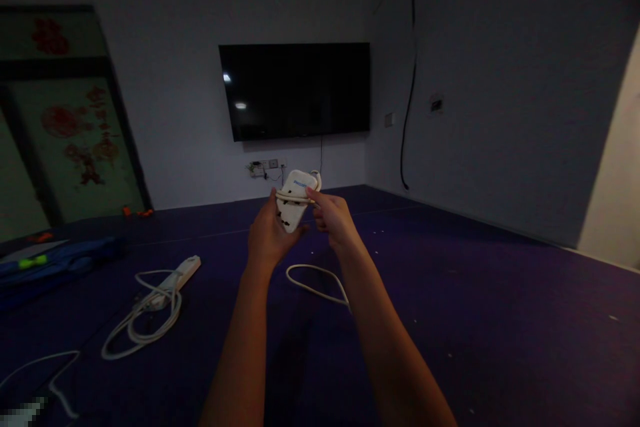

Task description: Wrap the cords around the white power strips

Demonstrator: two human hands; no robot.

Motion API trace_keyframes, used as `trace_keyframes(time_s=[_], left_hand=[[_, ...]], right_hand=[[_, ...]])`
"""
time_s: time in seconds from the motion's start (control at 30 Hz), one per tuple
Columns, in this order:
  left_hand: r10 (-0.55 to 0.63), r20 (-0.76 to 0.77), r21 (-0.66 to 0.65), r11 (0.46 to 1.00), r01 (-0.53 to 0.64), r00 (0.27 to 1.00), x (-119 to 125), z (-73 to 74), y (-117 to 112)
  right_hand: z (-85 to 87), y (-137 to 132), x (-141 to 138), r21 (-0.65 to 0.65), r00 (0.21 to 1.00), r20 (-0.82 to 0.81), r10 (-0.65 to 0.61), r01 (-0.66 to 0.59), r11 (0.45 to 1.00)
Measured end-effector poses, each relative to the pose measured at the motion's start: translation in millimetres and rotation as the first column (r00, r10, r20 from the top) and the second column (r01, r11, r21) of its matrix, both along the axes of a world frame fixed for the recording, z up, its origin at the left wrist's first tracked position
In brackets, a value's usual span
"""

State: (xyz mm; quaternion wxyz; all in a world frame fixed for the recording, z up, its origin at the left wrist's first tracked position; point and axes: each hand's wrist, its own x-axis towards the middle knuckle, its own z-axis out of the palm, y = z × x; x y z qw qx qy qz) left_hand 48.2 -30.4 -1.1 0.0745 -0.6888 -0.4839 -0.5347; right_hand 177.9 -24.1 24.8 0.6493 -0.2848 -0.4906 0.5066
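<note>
A white power strip (291, 213) with blue lettering on its top end is held up in front of me, tilted. My left hand (270, 230) grips it from the left and below, thumb along its lower end. Its white cord (320, 271) crosses around the strip's middle and also lies in a loop on the purple surface below. My right hand (333, 213) pinches the cord against the strip's right side, fingers curled. The cord's plug end is not visible.
On the purple surface (400, 320), a second white power strip (187, 270) lies to the left with its cord coiled. Blue fabric (75, 259) is at the far left. A television (300, 90) hangs on the back wall; a black cable (411, 93) dangles on the right.
</note>
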Motion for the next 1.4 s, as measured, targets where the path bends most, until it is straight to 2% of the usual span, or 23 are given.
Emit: trace_keyframes(time_s=[0.17,0.23,0.37,0.63,1.13,1.23,1.3,1.4], left_hand=[[-0.115,0.093,0.058,0.992,0.110,0.989,2.0,-2.1,-0.1],[-0.103,0.153,0.062,0.994,0.095,0.983,1.2,-1.8,-1.2],[-0.002,0.275,0.010,1.000,-0.001,0.961,-2.4,0.2,-3.7],[-0.079,0.417,-0.010,0.996,0.092,0.905,-13.5,2.2,-3.6],[-0.081,0.414,0.030,0.997,0.075,0.906,-13.6,3.8,-4.6],[-0.023,0.408,0.036,0.999,0.009,0.913,-14.2,4.0,-5.8],[0.045,0.413,0.027,0.998,-0.062,0.909,-15.2,4.1,-6.6],[0.091,0.422,0.019,0.994,-0.109,0.902,-18.0,4.6,-7.7]], right_hand=[[-0.8,0.2,0.1,-0.013,1.000,0.021,-0.019,0.020,1.000],[-1.0,0.4,-0.3,-0.002,1.000,0.031,-0.005,0.005,1.000],[-0.6,1.3,-1.0,0.020,0.995,0.080,0.060,-0.062,0.998],[-1.8,-2.7,-2.7,0.063,0.988,0.121,0.099,-0.107,0.992],[-0.4,-6.9,-2.7,0.101,0.979,0.146,0.141,-0.156,0.983],[0.6,-7.2,-2.7,0.109,0.980,0.183,0.071,-0.092,0.990],[2.8,-7.7,-1.5,0.074,0.975,0.223,0.026,-0.043,0.996],[6.4,-7.9,3.0,-0.083,0.957,0.275,0.093,-0.072,0.994]])
